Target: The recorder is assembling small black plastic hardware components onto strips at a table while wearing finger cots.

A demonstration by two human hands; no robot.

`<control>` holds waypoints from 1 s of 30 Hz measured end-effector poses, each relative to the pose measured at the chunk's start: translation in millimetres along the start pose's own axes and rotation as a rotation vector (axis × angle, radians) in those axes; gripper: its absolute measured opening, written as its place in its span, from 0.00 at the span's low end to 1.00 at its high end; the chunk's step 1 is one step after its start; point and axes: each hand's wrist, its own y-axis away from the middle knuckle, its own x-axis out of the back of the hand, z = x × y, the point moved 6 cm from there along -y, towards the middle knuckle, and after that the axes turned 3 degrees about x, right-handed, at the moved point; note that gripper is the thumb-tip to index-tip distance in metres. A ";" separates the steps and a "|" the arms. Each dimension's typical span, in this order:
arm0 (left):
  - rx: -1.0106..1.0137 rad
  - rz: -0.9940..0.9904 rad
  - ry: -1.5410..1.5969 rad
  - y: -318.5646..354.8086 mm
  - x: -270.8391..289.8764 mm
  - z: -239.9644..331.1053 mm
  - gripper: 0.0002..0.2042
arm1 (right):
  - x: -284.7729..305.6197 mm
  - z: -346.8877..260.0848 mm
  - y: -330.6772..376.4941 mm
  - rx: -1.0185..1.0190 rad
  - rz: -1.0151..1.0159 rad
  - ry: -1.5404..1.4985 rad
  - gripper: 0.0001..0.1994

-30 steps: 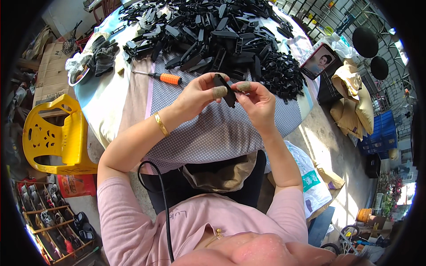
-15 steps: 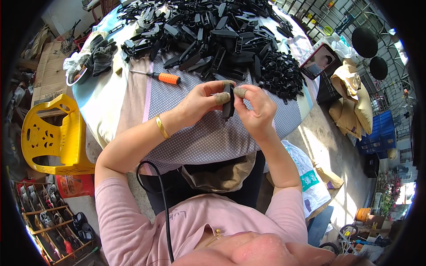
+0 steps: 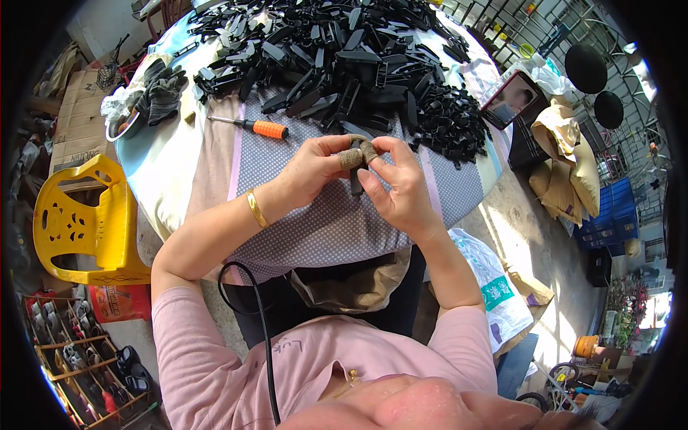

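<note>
Both my hands meet over the near part of a round table [image 3: 165, 179] covered with a dotted cloth. My left hand [image 3: 315, 168] and my right hand [image 3: 398, 186] pinch one small black plastic part [image 3: 356, 179] between the thumbs and forefingers, which wear brown fabric fingertip covers. A gold bangle sits on my left wrist. Just beyond the hands lies a large heap of black plastic parts [image 3: 358, 64]. An orange-handled screwdriver [image 3: 258, 127] rests on the cloth to the left of my left hand.
A pair of grey work gloves [image 3: 161, 93] and a metal bowl lie at the table's left rim. A yellow plastic chair [image 3: 82, 222] stands at left, a rack of tools below it. Sacks, a framed picture [image 3: 512, 100] and blue crates [image 3: 609, 208] are at right.
The hands have closed tighter around the black part, turning it more upright between the fingertips; they stay at the same place over the cloth.
</note>
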 end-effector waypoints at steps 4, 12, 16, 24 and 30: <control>0.025 0.000 0.034 -2.0 -2.3 -2.0 0.13 | 4.6 -4.8 5.5 -0.001 0.003 0.046 0.10; -0.515 0.181 -1.177 -5.7 -13.1 27.8 0.16 | 3.1 -3.3 29.7 -0.292 -0.210 0.341 0.13; -0.746 0.184 -1.588 -15.0 -10.4 28.9 0.19 | -2.1 -0.5 26.1 -0.354 -0.342 0.271 0.16; -0.733 0.235 -1.639 -14.2 -13.2 31.4 0.17 | 30.6 85.3 26.8 -0.358 -0.162 0.515 0.08; -0.148 0.125 -0.516 -10.4 12.9 23.0 0.15 | 29.2 88.0 24.8 -0.353 -0.114 0.454 0.07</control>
